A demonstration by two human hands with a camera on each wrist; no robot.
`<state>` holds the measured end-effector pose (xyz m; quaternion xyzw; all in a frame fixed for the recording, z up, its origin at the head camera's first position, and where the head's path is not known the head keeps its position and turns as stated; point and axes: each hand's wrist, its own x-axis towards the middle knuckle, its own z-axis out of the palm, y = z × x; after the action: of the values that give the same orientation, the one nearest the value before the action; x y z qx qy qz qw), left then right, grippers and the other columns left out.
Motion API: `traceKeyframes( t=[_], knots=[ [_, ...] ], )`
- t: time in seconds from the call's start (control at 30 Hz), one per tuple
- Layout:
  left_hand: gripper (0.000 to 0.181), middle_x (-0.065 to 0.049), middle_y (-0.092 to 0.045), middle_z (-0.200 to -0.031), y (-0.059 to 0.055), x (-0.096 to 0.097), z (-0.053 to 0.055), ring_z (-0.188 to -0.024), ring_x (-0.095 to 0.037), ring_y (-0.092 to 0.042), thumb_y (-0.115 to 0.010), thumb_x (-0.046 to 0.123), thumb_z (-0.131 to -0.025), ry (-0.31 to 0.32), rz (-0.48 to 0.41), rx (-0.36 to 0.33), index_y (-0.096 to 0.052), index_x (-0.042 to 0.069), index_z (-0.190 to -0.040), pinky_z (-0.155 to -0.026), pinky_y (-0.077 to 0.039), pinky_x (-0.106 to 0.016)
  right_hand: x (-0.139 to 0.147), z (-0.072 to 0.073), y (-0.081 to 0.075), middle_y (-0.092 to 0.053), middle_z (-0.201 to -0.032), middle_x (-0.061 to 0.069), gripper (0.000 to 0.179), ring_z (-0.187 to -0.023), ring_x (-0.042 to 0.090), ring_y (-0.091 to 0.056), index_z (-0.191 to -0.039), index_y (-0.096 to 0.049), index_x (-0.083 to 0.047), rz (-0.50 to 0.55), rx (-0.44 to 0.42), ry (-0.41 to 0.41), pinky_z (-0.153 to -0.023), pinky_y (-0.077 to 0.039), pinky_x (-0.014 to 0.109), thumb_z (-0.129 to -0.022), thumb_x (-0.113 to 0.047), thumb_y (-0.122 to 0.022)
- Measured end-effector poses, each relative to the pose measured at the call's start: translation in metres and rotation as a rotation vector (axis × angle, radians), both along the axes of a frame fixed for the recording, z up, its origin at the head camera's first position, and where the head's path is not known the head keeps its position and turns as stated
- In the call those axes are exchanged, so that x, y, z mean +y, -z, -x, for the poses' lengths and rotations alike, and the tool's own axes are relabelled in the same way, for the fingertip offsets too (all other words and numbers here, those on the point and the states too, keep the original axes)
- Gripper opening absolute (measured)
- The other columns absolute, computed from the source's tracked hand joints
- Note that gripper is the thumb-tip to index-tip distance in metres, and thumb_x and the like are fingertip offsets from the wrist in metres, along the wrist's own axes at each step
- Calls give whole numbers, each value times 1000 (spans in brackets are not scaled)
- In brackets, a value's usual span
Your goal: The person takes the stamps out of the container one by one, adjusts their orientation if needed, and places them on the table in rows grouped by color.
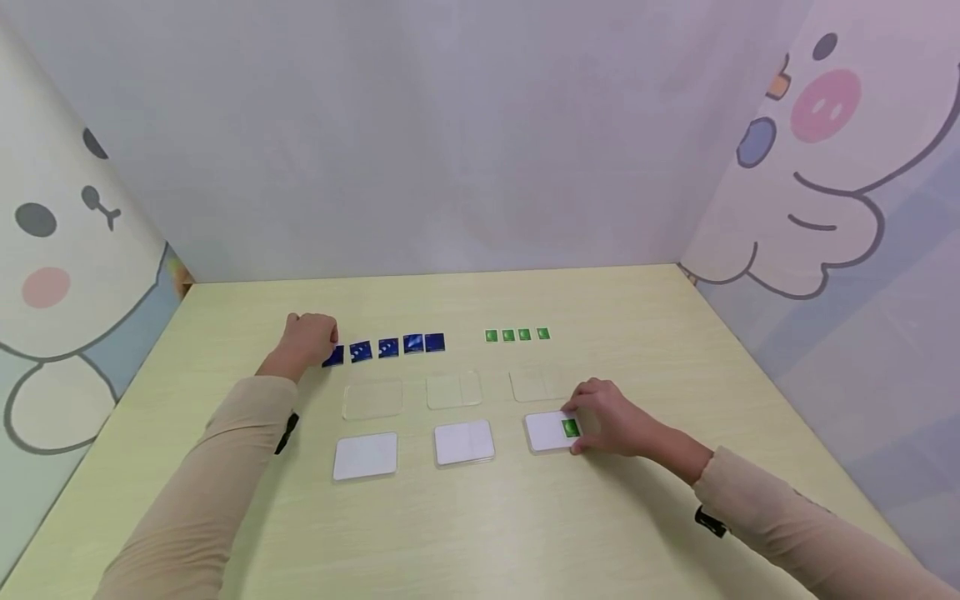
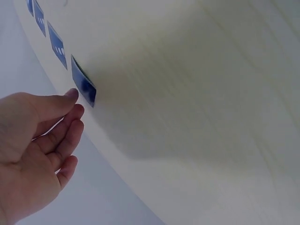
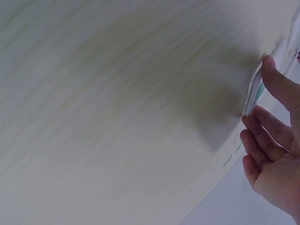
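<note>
At the left end of a row of blue square packets, my left hand (image 1: 306, 337) has its curled fingertips beside the last blue packet (image 2: 84, 84). In the left wrist view a narrow gap shows between the thumb tip and that packet, and nothing is held. My right hand (image 1: 615, 421) grips the right end of a shallow clear-edged case with a white face (image 1: 545, 432), thumb on its near side and fingers on its far side. A small green square packet (image 1: 571, 427) lies on that white face, at the right. The case rests on the table.
Two more white-faced cases, one at left (image 1: 365, 456) and one in the middle (image 1: 463, 442), lie in the same row. Behind stand three clear plastic lids (image 1: 372, 399). Several small green packets (image 1: 508, 335) line the table's back right. Walls enclose the table's back and sides.
</note>
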<state>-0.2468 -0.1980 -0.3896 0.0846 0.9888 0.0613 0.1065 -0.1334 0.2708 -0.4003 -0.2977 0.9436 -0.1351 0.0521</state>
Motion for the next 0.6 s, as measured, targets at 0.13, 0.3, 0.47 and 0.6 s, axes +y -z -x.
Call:
traceKeyframes(
  t=[0.13,0.3,0.47,0.6],
  knots=[
    [9,-14,-66,-89,-4,1,-1,-84,-29,-56,-54,3,-91,-5,-7,9,-62,1,-90,-95,-33,-55,0,-1,-1,-66,-103,2,49,-100,20,-55,-105,-71,-8,3,2,4,-92,-44,47,-65,-31,-88],
    [10,-14,-66,-91,-10,7,-6,-85,-30,-57,-56,6,-91,11,-22,23,-62,0,-94,-95,-32,-57,0,-2,-1,-66,-103,2,49,-100,20,-55,-105,-71,-8,11,3,10,-91,-44,46,-65,-31,-88],
    [12,-15,-66,-96,-21,22,-12,-92,-33,-58,-59,9,-91,40,-42,46,-63,0,-97,-98,-32,-58,1,-2,0,-67,-102,2,49,-99,19,-56,-105,-72,-8,25,5,11,-90,-45,45,-65,-31,-88],
    [13,-16,-66,-98,-30,35,-17,-95,-34,-58,-60,10,-92,61,-69,73,-62,-1,-98,-97,-32,-57,1,-1,1,-67,-102,2,49,-98,19,-56,-104,-72,-8,31,3,18,-90,-46,44,-64,-31,-89]
  ],
)
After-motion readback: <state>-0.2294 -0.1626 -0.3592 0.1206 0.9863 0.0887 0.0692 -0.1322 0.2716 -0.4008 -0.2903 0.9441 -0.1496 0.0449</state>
